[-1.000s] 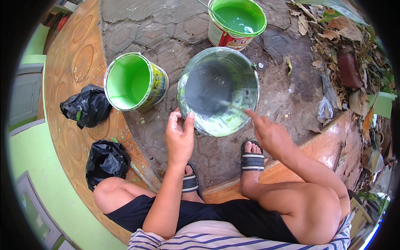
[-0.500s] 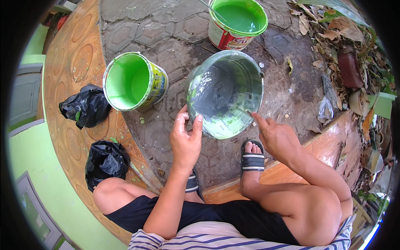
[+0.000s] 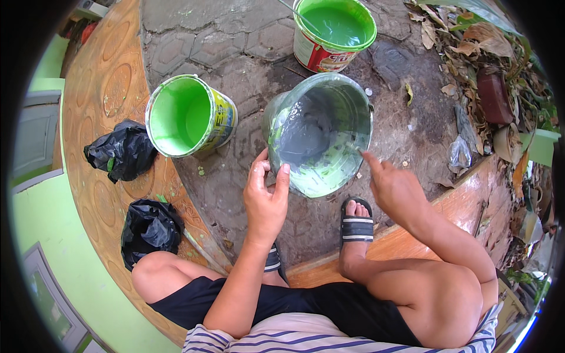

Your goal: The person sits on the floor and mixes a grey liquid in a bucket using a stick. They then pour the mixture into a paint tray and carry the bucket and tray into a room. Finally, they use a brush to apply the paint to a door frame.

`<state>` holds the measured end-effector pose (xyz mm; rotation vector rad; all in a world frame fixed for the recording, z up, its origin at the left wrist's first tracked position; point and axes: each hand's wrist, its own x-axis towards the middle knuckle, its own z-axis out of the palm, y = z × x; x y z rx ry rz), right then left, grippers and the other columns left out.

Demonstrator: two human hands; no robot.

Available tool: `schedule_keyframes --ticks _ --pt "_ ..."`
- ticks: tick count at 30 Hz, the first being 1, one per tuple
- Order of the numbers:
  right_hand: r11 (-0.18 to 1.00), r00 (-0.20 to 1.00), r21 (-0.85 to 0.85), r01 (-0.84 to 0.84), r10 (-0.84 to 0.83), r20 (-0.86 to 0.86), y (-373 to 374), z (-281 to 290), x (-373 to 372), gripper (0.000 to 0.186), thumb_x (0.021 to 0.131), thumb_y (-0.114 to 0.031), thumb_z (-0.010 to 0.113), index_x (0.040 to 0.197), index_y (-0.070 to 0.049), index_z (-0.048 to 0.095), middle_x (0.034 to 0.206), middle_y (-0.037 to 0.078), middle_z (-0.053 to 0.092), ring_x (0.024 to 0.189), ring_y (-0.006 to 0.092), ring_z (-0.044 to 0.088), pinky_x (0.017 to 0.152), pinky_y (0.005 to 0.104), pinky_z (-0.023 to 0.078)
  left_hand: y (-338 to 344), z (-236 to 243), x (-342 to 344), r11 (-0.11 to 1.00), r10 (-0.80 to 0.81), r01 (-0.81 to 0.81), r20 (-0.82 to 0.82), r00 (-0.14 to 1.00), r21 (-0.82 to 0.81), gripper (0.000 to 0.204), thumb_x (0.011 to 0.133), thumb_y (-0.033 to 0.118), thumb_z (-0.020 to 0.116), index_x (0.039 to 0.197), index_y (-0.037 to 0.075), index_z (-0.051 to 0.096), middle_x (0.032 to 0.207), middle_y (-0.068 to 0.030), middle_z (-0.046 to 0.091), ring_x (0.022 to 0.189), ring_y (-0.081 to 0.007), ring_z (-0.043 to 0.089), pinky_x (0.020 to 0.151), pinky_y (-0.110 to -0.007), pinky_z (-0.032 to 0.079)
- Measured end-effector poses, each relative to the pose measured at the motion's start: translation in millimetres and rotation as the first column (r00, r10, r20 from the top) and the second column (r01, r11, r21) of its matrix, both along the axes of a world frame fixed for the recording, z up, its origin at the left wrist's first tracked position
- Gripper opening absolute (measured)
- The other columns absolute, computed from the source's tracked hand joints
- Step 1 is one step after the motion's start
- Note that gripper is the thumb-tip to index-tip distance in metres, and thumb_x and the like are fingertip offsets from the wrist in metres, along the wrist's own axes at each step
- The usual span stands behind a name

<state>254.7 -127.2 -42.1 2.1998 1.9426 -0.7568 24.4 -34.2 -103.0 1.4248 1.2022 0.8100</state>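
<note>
A grey bucket (image 3: 353, 120) tilts toward me. Grey liquid (image 3: 305, 126) lies in it, and pale green smears coat its near inner wall. My left hand (image 3: 266, 197) grips the bucket's near left rim, thumb on the edge and fingers behind the outer wall. Beside the right rim, my right hand (image 3: 395, 188) is closed round a thin stick-like tool (image 3: 360, 150), index finger stretched along it. Only the tool's short end shows at the rim; the rest is hidden by the hand, so its exact kind is unclear.
A tub of bright green paint (image 3: 182, 115) stands left of the bucket. Behind is another green tub (image 3: 335, 29) with a thin rod (image 3: 297, 15) in it. Black plastic bags (image 3: 152, 229) lie on orange tiles at left. Dry leaves (image 3: 488, 41) and plants edge the right.
My right hand has drawn slightly to the right, pulling the tool back toward the bucket's rim. The bucket and my left hand have shifted a little to the right. The grey liquid's surface has changed.
</note>
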Motion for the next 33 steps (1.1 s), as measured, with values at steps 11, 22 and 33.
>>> schedule_keyframes --ticks 11,22,33 --pt "0.999 0.999 0.033 0.008 -0.007 -0.053 1 0 -1 0.051 0.084 -0.007 0.056 0.134 0.0 0.048 0.088 0.021 0.065 0.071 0.0379 0.066 0.062 0.0444 0.054 1 2 2 0.999 0.014 -0.012 0.066 0.998 -0.029 0.026 0.095 0.011 0.062 0.115 -0.005 0.055 0.117 -0.0101 0.06 0.094 -0.01 0.059 0.069 -0.023 0.055" --pt "0.995 0.998 0.085 0.056 -0.056 0.002 5 -5 5 0.05 0.086 -0.005 0.054 0.135 0.001 0.047 0.086 0.023 0.064 0.069 0.0384 0.066 0.061 0.045 0.054 1 0 0 1.0 -0.008 0.009 -0.042 0.999 0.02 0.023 0.096 0.011 0.062 0.111 -0.004 0.055 0.123 -0.0104 0.059 0.097 -0.0106 0.058 0.074 -0.022 0.053" --pt "0.997 0.999 0.072 -0.019 0.022 -0.04 8 2 -2 0.05 0.085 -0.005 0.053 0.134 0.001 0.048 0.085 0.022 0.064 0.068 0.0378 0.066 0.061 0.0449 0.054 4 -7 -4 0.999 0.004 -0.001 0.083 0.997 -0.034 0.023 0.095 0.012 0.063 0.108 -0.005 0.055 0.124 -0.0117 0.059 0.102 -0.0106 0.055 0.072 -0.022 0.053"
